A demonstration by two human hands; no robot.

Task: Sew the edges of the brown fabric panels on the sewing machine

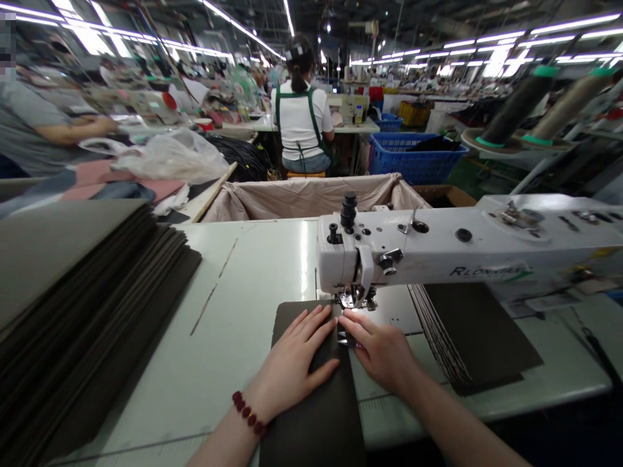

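A dark grey-brown fabric panel [316, 428] lies on the pale sewing table, its far edge near the presser foot [354, 299] of a white sewing machine [433, 250]. Across the panel my left hand [294, 363] rests flat, fingers stretched towards the needle area and thumb apart. My right hand [384, 353] is at the panel's right edge, with its fingertips just in front of the foot. Pointed metal blades, apparently of small thread snips [344, 338], stick out from under its curled fingers. The handle is mostly hidden in the palm.
A tall stack of dark panels [97, 318] stands at left; a smaller pile [481, 331] lies under the machine arm. Behind the table are a cloth-lined bin [282, 198] and a blue basket [413, 159]. A co-worker [302, 117] sits ahead, facing away. Thread cones [520, 107] stand at right.
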